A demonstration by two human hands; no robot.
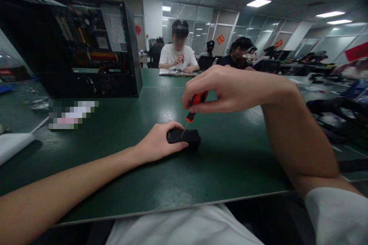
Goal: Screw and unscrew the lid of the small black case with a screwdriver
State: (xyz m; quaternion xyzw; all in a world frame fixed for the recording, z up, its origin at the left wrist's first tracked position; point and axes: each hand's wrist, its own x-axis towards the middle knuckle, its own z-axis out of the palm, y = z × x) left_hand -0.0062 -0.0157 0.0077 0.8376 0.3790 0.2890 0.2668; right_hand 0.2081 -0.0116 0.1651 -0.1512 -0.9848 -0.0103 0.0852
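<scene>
A small black box-shaped device (193, 138) rests on the green tabletop (135, 191). My left hand (156, 141) grips its left end, thumb along the near side and fingers round the far side. Above it, my right hand (212, 90) is closed round the handle of a red and black screwdriver (198, 98). The screwdriver is tilted, and its thin metal shaft runs down to the top face of the device. The tip appears to touch that face near its left half; whether it sits in a screw is too small to tell.
An open black computer case (132, 53) stands at the left rear. A blurred-out item (71, 115) and a white object (14, 143) lie at the left. A co-worker in a white shirt (165, 55) sits across the table. Dark cables and equipment (339, 118) are at the right.
</scene>
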